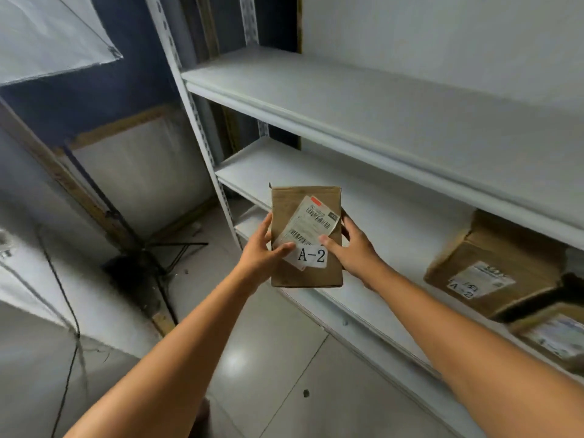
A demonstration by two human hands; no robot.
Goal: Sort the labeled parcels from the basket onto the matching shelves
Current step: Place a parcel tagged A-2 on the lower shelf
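Head view: at frame centre, the left hand (264, 248) and right hand (354, 248) grip a small brown parcel (306, 235) labelled A-2 by its side edges, before a white shelf (395, 222). It looks stiff, light cardboard, best held by those sides. Another A-2 box (486, 267) sits at lower right.

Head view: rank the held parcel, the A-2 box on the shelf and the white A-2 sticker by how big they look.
1. A-2 box on the shelf, looks largest, though its right side is partly hidden.
2. Held parcel, close behind; it sits nearer the camera, so true order is unsure.
3. White A-2 sticker, clearly smallest.
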